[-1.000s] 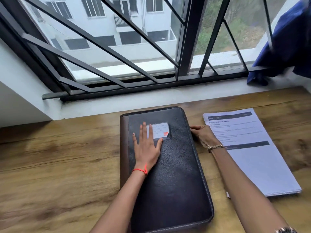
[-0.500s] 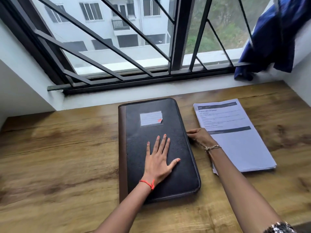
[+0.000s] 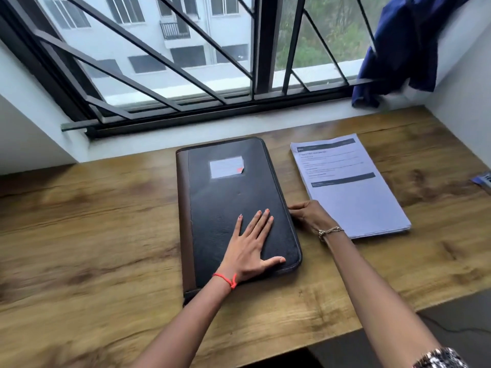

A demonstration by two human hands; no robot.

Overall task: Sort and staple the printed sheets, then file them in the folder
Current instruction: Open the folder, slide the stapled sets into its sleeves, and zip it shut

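Opening the folder (image 3: 233, 197) looks like the step in hand; sorting and stapling are not yet done. The left hand (image 3: 248, 248) is lying flat on the cover, fingers spread, pinning it to the table (image 3: 93, 235). The right hand (image 3: 309, 216) is curling at the folder's right edge; can't tell if it's pinching anything. Next move is probably lifting that edge, with the left hand easing off. The folder is lying closed mid-table, black with a brown spine and a pale label. The printed sheets (image 3: 353, 200) are sitting stacked just to its right.

Soft daylight comes from the window (image 3: 186, 49) beyond the pinch of your right hand (image 3: 310, 215) on the folder (image 3: 225, 203) edge; shadows there are faint. Left of that grip the desk (image 3: 79, 235) grain smears with motion blur, and window bars (image 3: 263, 43) bow toward the frame's edges
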